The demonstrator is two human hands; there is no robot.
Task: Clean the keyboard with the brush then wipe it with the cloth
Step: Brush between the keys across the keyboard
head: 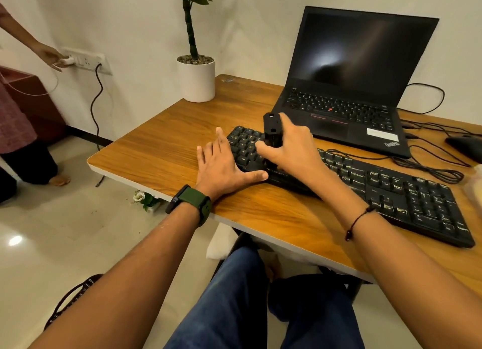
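A long black keyboard (391, 189) lies slanted across the wooden table (161, 139). My right hand (292, 147) grips a black brush (272, 129) by its handle, held upright over the keyboard's left keys. The bristles are hidden behind my fingers. My left hand (224, 163) lies flat with straight fingers at the keyboard's left end, thumb along its front edge. At the far right edge of the table is a pale blurred thing (476, 186); I cannot tell whether it is the cloth.
An open black laptop (347, 82) stands behind the keyboard, with cables (430, 163) and a black mouse (467, 143) to its right. A potted plant (196, 79) sits at the table's far left corner. Another person (15, 108) stands at the left by a wall socket.
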